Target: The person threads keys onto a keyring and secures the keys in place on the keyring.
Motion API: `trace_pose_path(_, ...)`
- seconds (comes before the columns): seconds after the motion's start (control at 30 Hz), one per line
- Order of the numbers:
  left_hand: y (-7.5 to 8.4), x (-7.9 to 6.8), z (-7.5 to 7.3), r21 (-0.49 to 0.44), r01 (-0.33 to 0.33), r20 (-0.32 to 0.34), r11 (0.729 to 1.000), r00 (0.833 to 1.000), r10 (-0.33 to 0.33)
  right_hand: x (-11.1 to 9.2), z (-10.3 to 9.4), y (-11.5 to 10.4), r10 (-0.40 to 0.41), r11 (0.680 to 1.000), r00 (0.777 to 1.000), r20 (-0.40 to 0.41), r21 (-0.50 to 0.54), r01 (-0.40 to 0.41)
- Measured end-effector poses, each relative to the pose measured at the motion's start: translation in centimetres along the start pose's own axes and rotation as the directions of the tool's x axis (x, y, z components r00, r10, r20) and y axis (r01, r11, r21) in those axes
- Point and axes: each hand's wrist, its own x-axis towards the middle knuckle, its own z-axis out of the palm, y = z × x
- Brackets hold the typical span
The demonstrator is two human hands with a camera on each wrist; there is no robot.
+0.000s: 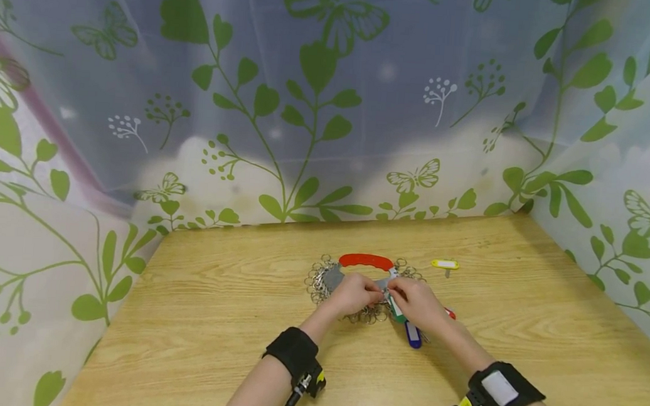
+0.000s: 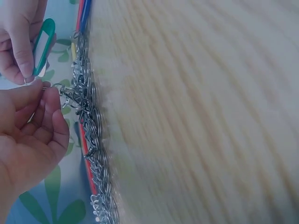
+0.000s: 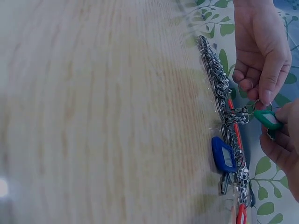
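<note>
A large key holder with a red handle [image 1: 366, 260] and a grey plate [image 1: 331, 277] lies on the table, fringed with many small metal rings and clips [image 2: 96, 130]. Over its near right part, my left hand [image 1: 355, 295] pinches a metal ring [image 3: 270, 102] between thumb and fingertips. Close beside it, my right hand [image 1: 417, 300] holds a green key tag [image 3: 267, 119] between thumb and fingers, its ring end against the left fingertips. A blue key tag [image 1: 413, 335] hangs at the holder's near right edge. Whether the green tag's ring is joined to the holder cannot be told.
A yellow key tag [image 1: 445, 264] with a small key lies apart at the back right. Part of a red tag [image 1: 451, 314] shows beyond the right wrist. The wooden table [image 1: 209, 321] is bounded by a leaf-patterned curtain [image 1: 220, 158] at the back and sides.
</note>
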Motion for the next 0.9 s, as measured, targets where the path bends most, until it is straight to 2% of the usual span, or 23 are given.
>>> trace_pose_path(0.2, 0.03, 0.17, -0.12, -0.012, 0.013, -0.022, 1.0, 1.0, -0.014, 0.14, 0.2, 0.1, -0.098, 0.994, 0.995, -0.014, -0.059, 0.097)
trace_pose_path(0.33, 0.04, 0.12, -0.09, -0.029, 0.033, -0.041, 0.999, 0.999, -0.034, 0.09, 0.3, 0.01, -0.129, 0.99, 0.992, -0.012, -0.064, 0.128)
trace_pose_path(0.47, -0.16, -0.04, 0.08, -0.037, 0.026, -0.031, 0.999, 0.999, -0.027, -0.16, 0.35, 0.0, -0.076, 0.997, 0.997, 0.0, -0.008, 0.076)
trace_pose_path(0.57, -0.31, -0.19, 0.1, -0.015, -0.005, -0.003, 1.0, 1.0, 0.005, -0.22, 0.36, 0.07, 0.008, 0.998, 1.0, -0.004, 0.055, -0.008)
trace_pose_path(0.7, -0.4, -0.32, -0.02, 0.008, -0.034, 0.008, 0.999, 0.999, 0.034, -0.06, 0.4, 0.22, 0.087, 0.993, 0.996, -0.019, 0.084, -0.085)
trace_pose_path(0.9, -0.37, -0.49, -0.16, -0.013, -0.033, -0.006, 0.999, 0.999, 0.033, 0.05, 0.69, -0.03, 0.048, 0.998, 0.998, -0.03, 0.05, -0.047)
